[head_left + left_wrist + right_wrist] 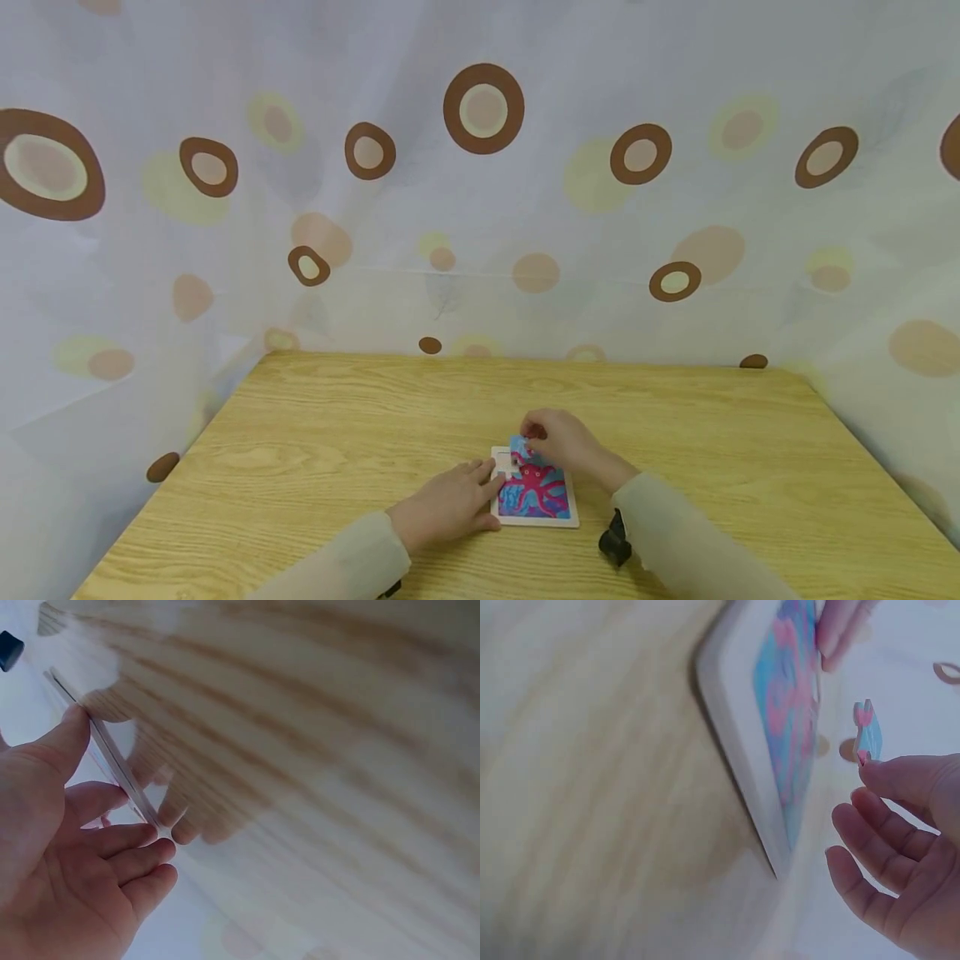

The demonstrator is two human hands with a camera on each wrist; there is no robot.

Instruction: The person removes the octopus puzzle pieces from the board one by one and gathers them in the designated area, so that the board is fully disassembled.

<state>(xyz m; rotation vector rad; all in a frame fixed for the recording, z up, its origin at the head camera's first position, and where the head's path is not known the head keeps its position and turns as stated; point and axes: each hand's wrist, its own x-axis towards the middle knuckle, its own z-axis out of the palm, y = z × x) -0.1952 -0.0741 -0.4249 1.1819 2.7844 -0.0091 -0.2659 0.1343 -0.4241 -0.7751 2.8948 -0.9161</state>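
Head view: left hand (pixel 450 504), fingers extended, touches the puzzle's (pixel 536 500) left edge, likely steadying it; right hand (pixel 566 442) pinches a piece (pixel 519 447) over the puzzle's far side.

puzzle (pixel 534 493) on table (pixel 337 425) (wood-grained)

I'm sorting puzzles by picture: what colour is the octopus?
The octopus is deep pink, clearest in the head view.

A booth-like space: patterned sheeting (pixel 480 212) walls a wood-grain table (pixel 337 425).
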